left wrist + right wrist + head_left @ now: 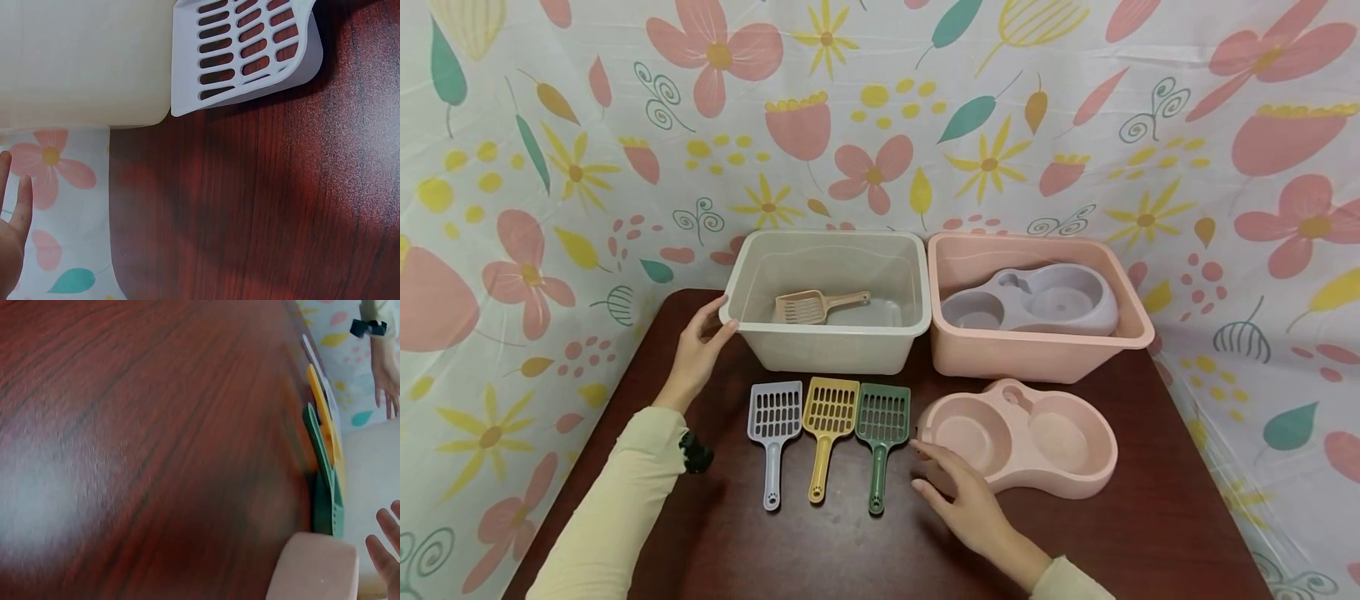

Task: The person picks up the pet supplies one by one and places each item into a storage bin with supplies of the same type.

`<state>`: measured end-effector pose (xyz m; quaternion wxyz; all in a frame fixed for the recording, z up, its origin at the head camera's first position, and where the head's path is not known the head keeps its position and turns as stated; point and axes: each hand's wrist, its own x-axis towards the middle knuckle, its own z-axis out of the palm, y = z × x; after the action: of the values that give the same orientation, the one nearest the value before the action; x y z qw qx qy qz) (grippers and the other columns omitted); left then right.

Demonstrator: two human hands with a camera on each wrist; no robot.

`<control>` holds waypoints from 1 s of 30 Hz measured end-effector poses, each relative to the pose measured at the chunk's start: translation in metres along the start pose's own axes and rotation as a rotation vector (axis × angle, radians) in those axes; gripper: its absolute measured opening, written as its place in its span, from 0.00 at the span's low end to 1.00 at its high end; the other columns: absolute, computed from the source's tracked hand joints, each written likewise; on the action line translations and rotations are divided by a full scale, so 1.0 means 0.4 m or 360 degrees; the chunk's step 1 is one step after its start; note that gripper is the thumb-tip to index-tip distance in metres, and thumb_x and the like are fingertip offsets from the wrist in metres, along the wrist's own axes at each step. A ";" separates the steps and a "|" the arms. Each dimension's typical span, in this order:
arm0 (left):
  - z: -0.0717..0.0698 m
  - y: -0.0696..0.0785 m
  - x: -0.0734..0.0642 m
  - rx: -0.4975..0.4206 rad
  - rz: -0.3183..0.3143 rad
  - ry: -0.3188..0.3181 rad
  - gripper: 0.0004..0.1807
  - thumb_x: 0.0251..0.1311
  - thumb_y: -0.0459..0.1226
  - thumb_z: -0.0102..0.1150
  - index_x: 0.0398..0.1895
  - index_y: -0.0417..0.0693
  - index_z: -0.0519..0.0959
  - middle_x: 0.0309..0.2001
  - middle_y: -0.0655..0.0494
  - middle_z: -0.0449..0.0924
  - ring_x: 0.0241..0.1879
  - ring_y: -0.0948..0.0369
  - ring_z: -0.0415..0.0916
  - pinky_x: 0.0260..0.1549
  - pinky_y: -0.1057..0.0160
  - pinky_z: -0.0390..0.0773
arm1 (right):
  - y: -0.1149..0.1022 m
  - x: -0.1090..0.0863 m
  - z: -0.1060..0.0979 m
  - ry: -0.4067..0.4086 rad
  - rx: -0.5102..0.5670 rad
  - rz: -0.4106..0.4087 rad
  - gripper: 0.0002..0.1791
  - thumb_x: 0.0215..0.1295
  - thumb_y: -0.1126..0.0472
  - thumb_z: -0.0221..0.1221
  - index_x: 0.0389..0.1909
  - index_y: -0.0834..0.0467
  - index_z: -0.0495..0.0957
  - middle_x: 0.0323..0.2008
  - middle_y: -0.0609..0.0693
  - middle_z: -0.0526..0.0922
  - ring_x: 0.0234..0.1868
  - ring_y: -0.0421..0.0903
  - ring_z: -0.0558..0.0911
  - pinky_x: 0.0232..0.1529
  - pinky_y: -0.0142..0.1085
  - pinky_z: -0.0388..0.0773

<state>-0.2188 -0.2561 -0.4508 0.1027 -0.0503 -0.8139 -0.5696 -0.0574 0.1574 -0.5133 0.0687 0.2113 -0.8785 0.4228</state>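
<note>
My left hand (697,346) is at the front left corner of a cream litter box (831,350), its fingertips at the rim and its fingers spread. Inside that box lies a beige litter scoop (805,308). In front of it a lavender scoop (775,411), a yellow scoop (831,407) and a green scoop (883,414) lie side by side. My right hand (968,502) hovers between the green scoop and a pink double pet bowl (1017,433), holding nothing. The left wrist view shows the lavender scoop (244,50) beside the box wall.
A pink litter box (1037,354) stands right of the cream one and holds a lavender-grey double bowl (1060,300). Both boxes stand at the back of the dark wooden table (820,558), before a flower-patterned cloth (865,108). My left wrist wears a black band (696,452).
</note>
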 end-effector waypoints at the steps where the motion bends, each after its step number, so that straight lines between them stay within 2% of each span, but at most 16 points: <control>1: 0.000 -0.011 0.004 0.0000 -0.0002 0.0006 0.30 0.72 0.37 0.55 0.74 0.43 0.62 0.64 0.35 0.68 0.51 0.75 0.65 0.48 0.70 0.66 | -0.002 0.000 0.006 -0.0018 0.0027 0.0027 0.29 0.65 0.55 0.66 0.67 0.40 0.71 0.59 0.41 0.78 0.53 0.48 0.81 0.53 0.46 0.76; 4: 0.000 -0.032 0.010 0.0009 0.0001 0.0025 0.30 0.72 0.39 0.56 0.74 0.46 0.63 0.63 0.38 0.69 0.52 0.74 0.65 0.49 0.69 0.65 | -0.007 0.003 0.023 -0.0059 0.0157 0.0092 0.28 0.66 0.55 0.65 0.66 0.41 0.72 0.60 0.43 0.77 0.53 0.50 0.81 0.54 0.47 0.77; 8: 0.001 -0.038 0.011 0.0003 0.0021 0.0041 0.30 0.71 0.41 0.56 0.74 0.47 0.64 0.63 0.39 0.70 0.52 0.72 0.66 0.49 0.68 0.66 | -0.009 0.007 0.044 -0.0102 0.0296 0.0183 0.25 0.65 0.56 0.66 0.64 0.48 0.75 0.59 0.49 0.78 0.53 0.53 0.80 0.54 0.49 0.76; 12: 0.002 -0.037 0.010 0.0004 0.0028 0.0036 0.29 0.72 0.41 0.56 0.74 0.47 0.64 0.63 0.39 0.70 0.52 0.73 0.66 0.49 0.68 0.66 | -0.006 0.011 0.063 -0.0112 0.0306 0.0226 0.24 0.65 0.57 0.66 0.62 0.55 0.77 0.53 0.53 0.82 0.51 0.52 0.82 0.53 0.47 0.77; 16: 0.002 0.018 -0.009 -0.0009 0.0011 0.0012 0.29 0.72 0.37 0.55 0.73 0.41 0.63 0.63 0.35 0.69 0.51 0.73 0.66 0.50 0.70 0.65 | 0.002 0.013 0.087 -0.0070 0.0315 0.0231 0.23 0.63 0.61 0.67 0.59 0.59 0.78 0.47 0.53 0.85 0.47 0.51 0.82 0.48 0.45 0.78; 19: 0.002 0.056 -0.021 -0.0009 -0.0002 -0.0002 0.29 0.71 0.34 0.54 0.73 0.36 0.62 0.63 0.32 0.68 0.51 0.72 0.66 0.49 0.71 0.65 | 0.006 0.013 0.104 -0.0061 0.0374 0.0324 0.22 0.62 0.64 0.67 0.58 0.60 0.78 0.46 0.54 0.85 0.46 0.52 0.82 0.47 0.44 0.79; 22: 0.002 0.041 -0.015 -0.0005 0.0006 0.0002 0.29 0.71 0.34 0.54 0.73 0.36 0.62 0.63 0.32 0.68 0.51 0.72 0.65 0.49 0.70 0.65 | 0.008 0.012 0.116 -0.0079 0.0424 0.0421 0.22 0.63 0.63 0.67 0.58 0.61 0.78 0.46 0.54 0.84 0.46 0.52 0.82 0.46 0.43 0.79; 27: 0.003 -0.015 0.003 -0.0005 0.0024 0.0026 0.29 0.71 0.36 0.55 0.74 0.41 0.63 0.64 0.34 0.68 0.52 0.72 0.66 0.49 0.70 0.65 | 0.013 0.011 0.130 -0.0085 0.0445 0.0500 0.23 0.64 0.58 0.67 0.59 0.60 0.77 0.47 0.55 0.84 0.43 0.50 0.83 0.42 0.39 0.80; 30: 0.005 -0.038 0.009 -0.0012 0.0021 0.0040 0.29 0.72 0.38 0.55 0.74 0.46 0.64 0.63 0.38 0.69 0.54 0.65 0.67 0.50 0.69 0.65 | 0.012 0.011 0.137 -0.0061 0.0461 0.0548 0.24 0.63 0.57 0.67 0.58 0.60 0.78 0.49 0.56 0.83 0.42 0.49 0.83 0.41 0.36 0.80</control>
<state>-0.2256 -0.2596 -0.4644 0.1165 -0.0489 -0.8101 -0.5725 -0.0604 0.1164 -0.5500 -0.0523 0.0737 -0.8329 0.5461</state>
